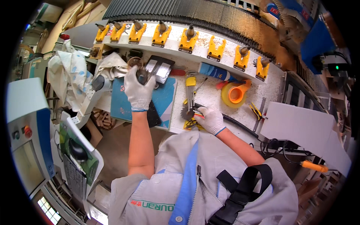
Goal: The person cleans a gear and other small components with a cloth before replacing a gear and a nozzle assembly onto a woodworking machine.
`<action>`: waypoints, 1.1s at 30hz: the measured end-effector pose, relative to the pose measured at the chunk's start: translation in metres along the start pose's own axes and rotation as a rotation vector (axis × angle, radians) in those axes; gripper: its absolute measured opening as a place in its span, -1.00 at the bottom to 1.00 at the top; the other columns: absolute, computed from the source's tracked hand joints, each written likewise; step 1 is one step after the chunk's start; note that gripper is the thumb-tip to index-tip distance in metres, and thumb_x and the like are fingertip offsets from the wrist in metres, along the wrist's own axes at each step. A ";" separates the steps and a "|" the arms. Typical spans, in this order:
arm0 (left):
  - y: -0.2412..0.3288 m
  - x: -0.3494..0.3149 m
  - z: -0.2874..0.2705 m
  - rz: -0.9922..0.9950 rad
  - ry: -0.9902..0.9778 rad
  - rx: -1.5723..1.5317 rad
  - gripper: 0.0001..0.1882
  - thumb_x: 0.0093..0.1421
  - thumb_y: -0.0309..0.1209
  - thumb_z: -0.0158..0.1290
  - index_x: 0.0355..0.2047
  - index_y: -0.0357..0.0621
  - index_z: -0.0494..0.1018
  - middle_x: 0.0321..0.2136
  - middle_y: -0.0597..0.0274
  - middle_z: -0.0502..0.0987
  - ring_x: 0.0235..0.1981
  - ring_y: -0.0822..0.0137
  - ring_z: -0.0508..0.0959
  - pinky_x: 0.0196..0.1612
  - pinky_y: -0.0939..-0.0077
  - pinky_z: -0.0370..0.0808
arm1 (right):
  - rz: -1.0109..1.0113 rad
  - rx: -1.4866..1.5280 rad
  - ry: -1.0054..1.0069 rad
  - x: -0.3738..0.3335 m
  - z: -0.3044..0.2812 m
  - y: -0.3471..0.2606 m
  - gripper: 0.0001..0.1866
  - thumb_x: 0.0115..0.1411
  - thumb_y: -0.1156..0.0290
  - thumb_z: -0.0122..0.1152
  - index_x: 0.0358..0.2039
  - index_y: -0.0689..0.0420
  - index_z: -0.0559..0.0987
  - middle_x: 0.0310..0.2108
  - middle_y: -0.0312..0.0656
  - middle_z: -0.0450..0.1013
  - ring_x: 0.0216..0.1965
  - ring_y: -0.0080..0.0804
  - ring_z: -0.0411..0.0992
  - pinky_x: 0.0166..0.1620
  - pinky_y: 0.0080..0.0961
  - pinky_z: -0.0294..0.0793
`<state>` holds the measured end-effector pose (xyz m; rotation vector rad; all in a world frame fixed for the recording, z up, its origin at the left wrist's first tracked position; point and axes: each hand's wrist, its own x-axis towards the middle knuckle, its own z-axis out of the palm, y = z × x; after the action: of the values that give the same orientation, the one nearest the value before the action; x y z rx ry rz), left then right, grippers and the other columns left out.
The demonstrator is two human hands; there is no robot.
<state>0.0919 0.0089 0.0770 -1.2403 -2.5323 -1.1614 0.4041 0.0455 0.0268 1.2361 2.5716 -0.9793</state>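
Note:
My left hand [139, 90], in a white knit glove, reaches over a blue folder-like sheet [120, 107]. Its thumb and fingers are apart, on either side of a small dark metal part [142, 77]; a firm hold does not show. Just beyond its fingertips is a round brownish disc [135, 62], and a black-and-silver flat packet [160, 68] lies to the right. My right hand [210, 119], gloved too, is closed on a thin red stick like a pencil [198, 114] at the bench's near edge. Beside it lie a dark toothed saw blade [186, 113] and a hex key set [190, 88] with a yellow holder.
Yellow tool forks [161, 35], most with tool holders, line the back ledge. A blue tube [213, 70], a tape roll [228, 101] with an orange cup [236, 93], and yellow-handled pliers [255, 111] lie right. A keyboard [75, 176] and mouse [78, 150] sit lower left.

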 end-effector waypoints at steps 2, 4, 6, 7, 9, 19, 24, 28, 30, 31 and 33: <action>-0.035 -0.017 -0.019 -0.225 -0.071 0.160 -0.26 -0.03 -0.23 0.40 0.15 -0.22 0.43 0.09 -0.10 0.50 0.18 -0.11 0.46 0.29 0.07 0.38 | -0.092 -0.056 -0.043 0.006 -0.004 -0.019 -0.48 0.17 0.00 0.36 0.05 0.04 0.59 -0.23 0.03 0.59 -0.25 -0.02 0.61 -0.20 -0.11 0.61; -0.077 -0.029 -0.031 -0.300 -0.068 0.352 -0.19 -0.03 -0.17 0.40 0.21 -0.21 0.39 0.13 -0.09 0.48 0.20 -0.11 0.44 0.29 0.09 0.39 | -0.205 -0.159 -0.072 0.014 -0.007 -0.033 -0.48 0.21 0.13 0.31 0.14 0.05 0.50 -0.27 -0.01 0.61 -0.32 -0.05 0.64 -0.28 -0.10 0.62; -0.100 -0.038 -0.040 -0.336 -0.158 0.390 -0.14 -0.04 -0.13 0.42 0.24 -0.20 0.36 0.17 -0.11 0.46 0.23 -0.12 0.41 0.33 0.09 0.35 | -0.247 -0.282 -0.134 0.024 -0.007 -0.048 -0.53 0.24 0.23 0.25 0.14 0.07 0.49 -0.30 -0.03 0.61 -0.33 -0.05 0.65 -0.29 -0.08 0.62; -0.107 -0.041 -0.043 -0.352 -0.203 0.406 -0.11 -0.05 -0.11 0.43 0.25 -0.20 0.35 0.19 -0.11 0.45 0.25 -0.13 0.39 0.34 0.08 0.33 | -0.256 -0.335 -0.121 0.033 0.002 -0.049 -0.68 0.27 0.35 0.16 0.02 0.11 0.56 -0.34 -0.03 0.64 -0.34 -0.04 0.66 -0.30 -0.05 0.62; -0.109 -0.052 -0.048 -0.225 -0.133 0.515 -0.08 -0.05 -0.09 0.43 0.27 -0.20 0.33 0.21 -0.13 0.43 0.28 -0.15 0.36 0.38 0.07 0.27 | -0.262 -0.373 -0.124 0.042 0.012 -0.051 -0.76 0.28 0.37 0.12 -0.09 0.12 0.62 -0.36 -0.01 0.65 -0.34 -0.03 0.67 -0.29 -0.04 0.62; -0.001 -0.139 -0.024 -0.188 -0.738 -0.284 -0.46 0.20 -0.27 0.19 0.16 -0.22 0.49 0.06 -0.09 0.60 0.10 -0.05 0.60 0.23 0.25 0.50 | -0.176 0.015 -0.228 0.034 -0.046 -0.040 -0.69 0.19 0.10 0.36 -0.33 0.11 0.70 -0.42 -0.01 0.63 -0.33 -0.10 0.62 -0.23 -0.22 0.58; 0.024 -0.122 -0.017 -0.362 -0.884 -0.807 -0.59 0.27 -0.36 0.21 0.07 -0.37 0.54 -0.16 0.11 0.65 -0.21 0.34 0.62 -0.09 0.42 0.59 | -0.003 0.781 -0.252 0.031 -0.048 -0.033 -0.84 0.21 0.35 0.41 -0.43 0.16 0.67 -0.53 -0.42 0.46 -0.47 -0.68 0.36 -0.41 -0.58 0.36; 0.009 -0.100 0.001 -0.435 -0.824 -0.697 -0.72 0.27 -0.39 0.20 -0.08 -0.33 0.61 -0.38 0.28 0.66 -0.39 0.49 0.59 -0.27 0.54 0.56 | 0.223 1.076 -0.303 0.041 -0.028 -0.025 -0.82 0.34 0.32 0.28 -0.30 0.16 0.66 -0.56 -0.52 0.33 -0.53 -0.73 0.24 -0.48 -0.62 0.19; 0.000 -0.063 0.000 -0.528 -0.610 -0.771 -0.73 0.25 -0.39 0.21 -0.12 -0.35 0.61 -0.41 0.24 0.66 -0.43 0.46 0.61 -0.34 0.50 0.56 | 0.178 0.990 -0.200 0.048 -0.010 0.001 -0.80 0.36 0.29 0.26 -0.33 0.15 0.66 -0.56 -0.52 0.34 -0.53 -0.75 0.23 -0.48 -0.63 0.19; -0.009 -0.039 -0.002 -0.634 -0.395 -0.835 -0.75 0.25 -0.39 0.21 -0.15 -0.32 0.61 -0.42 0.24 0.66 -0.46 0.47 0.59 -0.40 0.51 0.53 | 0.278 1.052 -0.155 0.045 -0.011 -0.004 -0.79 0.35 0.31 0.25 -0.37 0.14 0.65 -0.56 -0.50 0.35 -0.55 -0.75 0.23 -0.49 -0.61 0.19; -0.031 0.022 -0.003 -0.766 -0.011 -0.828 -0.81 0.27 -0.39 0.20 -0.20 -0.28 0.60 -0.43 0.22 0.65 -0.56 0.53 0.53 -0.54 0.55 0.44 | 0.328 0.947 -0.131 0.041 -0.001 0.023 -0.79 0.33 0.31 0.27 -0.41 0.14 0.64 -0.57 -0.50 0.37 -0.54 -0.75 0.24 -0.48 -0.61 0.21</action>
<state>0.0546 0.0091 0.0689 -0.2363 -2.6633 -2.5195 0.3939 0.0840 0.0010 1.5960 1.6915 -2.1898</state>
